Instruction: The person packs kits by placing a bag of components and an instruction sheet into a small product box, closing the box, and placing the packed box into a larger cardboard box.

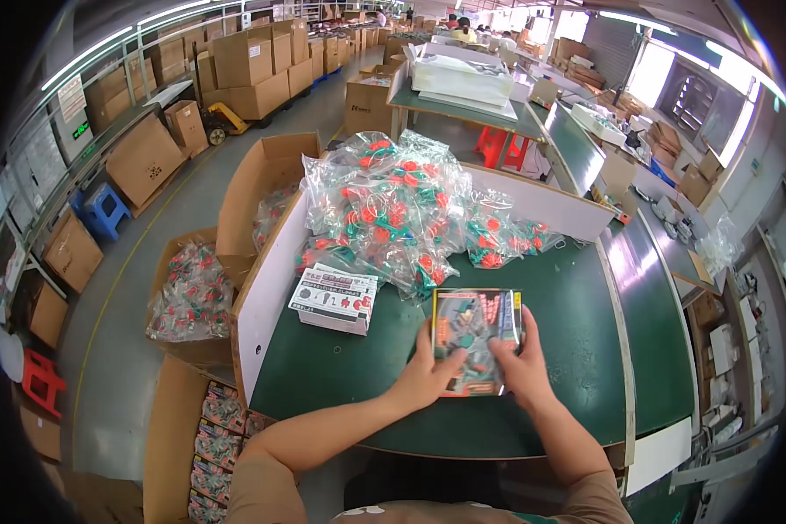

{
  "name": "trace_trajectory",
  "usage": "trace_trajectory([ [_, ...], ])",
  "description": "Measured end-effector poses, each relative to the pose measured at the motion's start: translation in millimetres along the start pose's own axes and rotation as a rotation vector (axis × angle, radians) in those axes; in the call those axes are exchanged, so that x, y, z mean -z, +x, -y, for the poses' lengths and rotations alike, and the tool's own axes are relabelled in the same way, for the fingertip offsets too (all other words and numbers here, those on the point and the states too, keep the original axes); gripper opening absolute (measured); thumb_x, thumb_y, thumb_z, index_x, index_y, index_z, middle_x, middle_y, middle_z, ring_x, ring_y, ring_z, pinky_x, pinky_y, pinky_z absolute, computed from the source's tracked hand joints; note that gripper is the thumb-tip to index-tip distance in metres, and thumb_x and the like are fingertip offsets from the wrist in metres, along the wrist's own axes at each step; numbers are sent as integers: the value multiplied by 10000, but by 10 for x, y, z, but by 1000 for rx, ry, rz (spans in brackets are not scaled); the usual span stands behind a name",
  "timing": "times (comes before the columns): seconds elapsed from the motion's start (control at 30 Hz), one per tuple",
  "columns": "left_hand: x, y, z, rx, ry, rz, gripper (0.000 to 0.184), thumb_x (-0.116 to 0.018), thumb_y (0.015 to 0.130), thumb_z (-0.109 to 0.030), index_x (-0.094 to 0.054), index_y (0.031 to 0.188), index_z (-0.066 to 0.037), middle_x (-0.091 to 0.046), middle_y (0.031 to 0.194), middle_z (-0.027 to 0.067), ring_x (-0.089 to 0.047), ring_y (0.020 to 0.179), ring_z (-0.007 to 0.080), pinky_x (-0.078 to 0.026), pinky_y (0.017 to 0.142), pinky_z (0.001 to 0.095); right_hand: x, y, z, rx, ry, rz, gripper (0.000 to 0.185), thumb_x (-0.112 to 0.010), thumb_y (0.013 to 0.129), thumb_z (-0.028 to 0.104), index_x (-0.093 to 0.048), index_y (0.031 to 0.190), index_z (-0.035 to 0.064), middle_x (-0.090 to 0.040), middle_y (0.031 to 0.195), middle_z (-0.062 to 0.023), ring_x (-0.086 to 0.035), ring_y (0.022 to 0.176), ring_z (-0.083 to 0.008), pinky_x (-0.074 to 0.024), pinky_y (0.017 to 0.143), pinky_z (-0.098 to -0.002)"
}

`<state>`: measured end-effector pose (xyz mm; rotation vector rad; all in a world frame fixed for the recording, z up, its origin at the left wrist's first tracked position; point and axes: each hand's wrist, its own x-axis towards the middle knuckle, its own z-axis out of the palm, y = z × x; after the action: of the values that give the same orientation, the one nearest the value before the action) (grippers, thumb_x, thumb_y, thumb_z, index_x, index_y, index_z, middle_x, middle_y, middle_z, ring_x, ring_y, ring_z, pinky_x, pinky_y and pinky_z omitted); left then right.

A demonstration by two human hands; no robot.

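Both of my hands grip a flat printed toy box (476, 336) with a clear front window, held above the green table. My left hand (435, 365) wraps its left edge, thumb pressed on the front. On the other side, my right hand (522, 362) clasps the right edge, its thumb also on the front. Greenish parts show blurred through the window. Left of the box lies a stack of printed leaflets (334, 297). Behind it rises a heap of clear plastic bags (389, 205) filled with red and green parts.
A low white board (266, 301) borders the table's left side. Beyond it stand cartons with more bagged parts (192, 293). A carton at lower left holds packed toy boxes (217, 445). A narrow green conveyor (655, 349) runs along the right.
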<state>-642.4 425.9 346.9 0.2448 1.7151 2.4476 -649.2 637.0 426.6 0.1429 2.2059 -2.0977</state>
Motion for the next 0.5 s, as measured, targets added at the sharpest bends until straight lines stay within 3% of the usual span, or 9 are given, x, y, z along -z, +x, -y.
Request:
trace_trajectory([
  [0.1,-18,-66,-120,83,155,-5,729,-575,1094,-235,-143,1653,-51,-563,1427,275,-634,1225,263,-496,1030,380,-176,-63,50,-73,-37,15,637,-510,1112,187,-232,1675,82,-610,1366,-159,-648,1071,-173,-545,901,-268],
  [0.27,-58,-71,0,-57,260,-132,661,-525,1108,-250,-198,1650,-57,-579,1412,234,-660,1136,300,-510,990,380,-256,55,-141,-31,-15,-68,604,-477,1120,227,-262,1668,97,-598,1387,-164,-626,1125,-185,-519,964,-295],
  [0.5,-2,-29,-15,-116,485,-133,602,-487,1121,-319,-273,1644,-109,-631,1329,191,-680,1004,299,-524,907,381,-114,-37,-353,59,-68,-79,588,-448,1128,271,-288,1650,54,-526,1505,-181,-572,1236,-212,-451,1071,-333],
])
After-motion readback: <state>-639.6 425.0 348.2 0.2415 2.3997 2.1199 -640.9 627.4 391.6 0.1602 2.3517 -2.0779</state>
